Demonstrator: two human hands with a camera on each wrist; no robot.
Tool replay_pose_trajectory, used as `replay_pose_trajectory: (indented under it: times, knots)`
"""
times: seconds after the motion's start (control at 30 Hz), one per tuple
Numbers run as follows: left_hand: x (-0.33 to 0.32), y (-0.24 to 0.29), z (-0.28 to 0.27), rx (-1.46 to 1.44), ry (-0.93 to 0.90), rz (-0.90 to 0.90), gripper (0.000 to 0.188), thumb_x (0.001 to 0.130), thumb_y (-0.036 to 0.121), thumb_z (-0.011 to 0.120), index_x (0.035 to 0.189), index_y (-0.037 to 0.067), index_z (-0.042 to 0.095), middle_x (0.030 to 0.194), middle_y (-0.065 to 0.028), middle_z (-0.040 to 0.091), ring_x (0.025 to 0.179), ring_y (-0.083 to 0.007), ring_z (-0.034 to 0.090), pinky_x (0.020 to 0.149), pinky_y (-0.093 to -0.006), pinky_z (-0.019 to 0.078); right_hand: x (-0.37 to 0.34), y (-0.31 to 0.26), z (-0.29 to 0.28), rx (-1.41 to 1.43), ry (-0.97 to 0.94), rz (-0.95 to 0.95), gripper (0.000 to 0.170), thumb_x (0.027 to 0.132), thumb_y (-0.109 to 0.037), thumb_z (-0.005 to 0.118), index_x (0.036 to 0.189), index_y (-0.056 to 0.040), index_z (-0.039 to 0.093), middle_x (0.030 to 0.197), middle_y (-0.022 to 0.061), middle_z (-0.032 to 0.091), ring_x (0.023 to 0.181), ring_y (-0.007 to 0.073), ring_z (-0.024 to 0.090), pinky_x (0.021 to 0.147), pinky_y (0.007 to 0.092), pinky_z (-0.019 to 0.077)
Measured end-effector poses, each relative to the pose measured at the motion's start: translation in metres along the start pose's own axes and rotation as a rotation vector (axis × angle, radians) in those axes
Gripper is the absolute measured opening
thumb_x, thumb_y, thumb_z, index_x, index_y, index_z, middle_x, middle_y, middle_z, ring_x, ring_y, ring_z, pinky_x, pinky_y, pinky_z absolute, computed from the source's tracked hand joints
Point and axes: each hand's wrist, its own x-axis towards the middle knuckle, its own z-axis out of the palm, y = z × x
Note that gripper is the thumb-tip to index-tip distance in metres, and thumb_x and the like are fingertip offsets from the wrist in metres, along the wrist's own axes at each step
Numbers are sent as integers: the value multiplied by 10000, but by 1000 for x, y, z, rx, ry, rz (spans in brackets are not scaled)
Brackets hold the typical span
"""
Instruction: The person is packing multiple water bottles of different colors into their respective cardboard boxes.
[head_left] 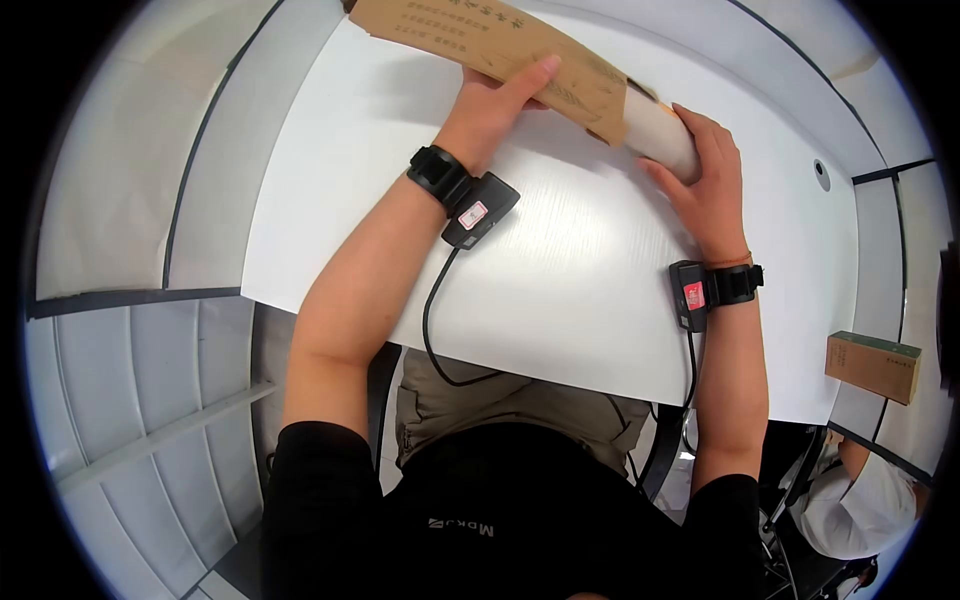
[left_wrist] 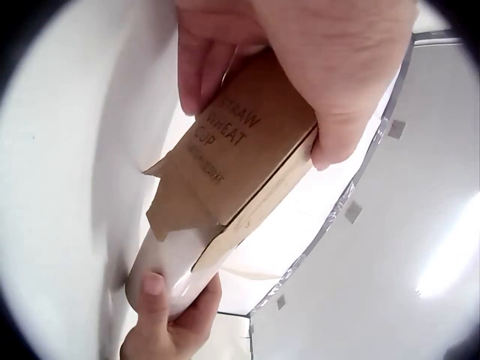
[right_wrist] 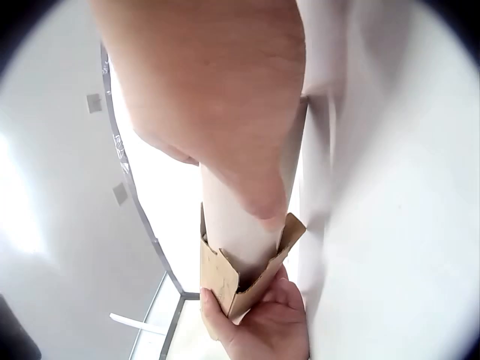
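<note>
A brown cardboard box (head_left: 480,45) with printed lettering is held over the far part of the table, slanting down to the right. My left hand (head_left: 490,112) grips it with the thumb on one face and the fingers on the opposite side. In the left wrist view the box (left_wrist: 232,142) reads "straw wheat cup". Out of its open end sticks a pale, smooth cup (head_left: 662,132), its other part hidden inside. My right hand (head_left: 712,185) holds the cup's outer end between thumb and fingers. Torn-looking flaps (right_wrist: 217,277) stand around the cup in the right wrist view.
The white table (head_left: 560,260) has a low grey partition around it. A small brown and green box (head_left: 873,366) is at the right edge. Another person's white sleeve (head_left: 855,505) shows at the lower right. Cables hang from both wrist cameras.
</note>
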Motion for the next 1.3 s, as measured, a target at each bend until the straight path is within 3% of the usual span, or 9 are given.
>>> replay_pose_trajectory:
  times: [0.1, 0.2, 0.3, 0.5, 0.6, 0.93, 1.03, 1.13, 1.3]
  knots:
    - [-1, 3, 3, -52, 1, -28, 561, 959, 363, 692, 1349, 23, 477, 1272, -116, 609, 1152, -209, 629, 957, -381, 561, -2, -2, -3, 83, -27, 15, 515, 872, -256, 723, 1325, -47, 593, 1257, 132, 641, 1123, 300, 591, 985, 395, 449]
    - [0, 3, 1, -153, 41, -18, 552, 977, 387, 661, 1349, 25, 472, 1254, -115, 621, 1134, -206, 641, 941, -384, 574, -6, -3, -2, 619, -77, 265, 445, 958, -268, 615, 1336, -34, 583, 1284, 124, 630, 1144, 242, 583, 974, 366, 452]
    - [3, 0, 0, -202, 94, -59, 550, 998, 423, 618, 1347, 24, 471, 1240, -107, 632, 1119, -195, 649, 938, -378, 573, -9, 1, 5, 724, -51, 386, 416, 1007, -272, 529, 1342, -30, 573, 1236, 96, 650, 1100, 190, 589, 963, 334, 457]
    - [4, 1, -5, -232, 57, -33, 549, 1019, 457, 564, 1336, 17, 479, 1230, -107, 635, 1103, -189, 653, 931, -367, 576, -10, -1, -3, 698, -318, 458, 514, 913, -277, 691, 1340, -19, 566, 1084, 97, 680, 991, 176, 610, 925, 312, 478]
    - [10, -7, -8, -296, 89, 3, 691, 962, 468, 657, 1310, -75, 406, 1212, -183, 612, 1065, -267, 679, 795, -390, 630, -10, -11, 2, 761, -236, 381, 609, 842, -251, 772, 1368, -26, 564, 1040, 82, 685, 873, 128, 585, 813, 276, 487]
    - [11, -8, -8, -194, 77, -21, 897, 913, 520, 703, 1365, -97, 234, 1254, -227, 552, 1092, -295, 666, 833, -415, 636, -7, -17, 0, 688, -202, 316, 738, 761, -121, 851, 1427, -17, 550, 933, 65, 700, 725, 111, 622, 781, 281, 526]
    - [10, -7, -6, -149, 3, -33, 956, 899, 525, 719, 1382, -97, 178, 1286, -239, 519, 1125, -306, 648, 864, -417, 626, -8, -19, 2, 739, -203, 340, 756, 748, -91, 863, 1428, -15, 543, 949, 95, 713, 767, 131, 665, 802, 290, 535]
    - [1, -6, 6, -50, -2, -89, 704, 981, 522, 608, 1423, 27, 372, 1326, -135, 566, 1186, -232, 613, 961, -412, 566, -7, -22, 1, 763, -209, 336, 731, 760, -74, 850, 1417, -6, 537, 1003, 115, 725, 860, 148, 710, 836, 301, 550]
    - [2, -5, 5, -29, -142, -103, 727, 979, 524, 607, 1450, 30, 357, 1359, -138, 539, 1229, -248, 587, 1015, -436, 532, -8, -30, 7, 1055, -142, 476, 641, 799, -25, 798, 1389, -11, 548, 1046, 113, 715, 929, 169, 728, 865, 311, 566]
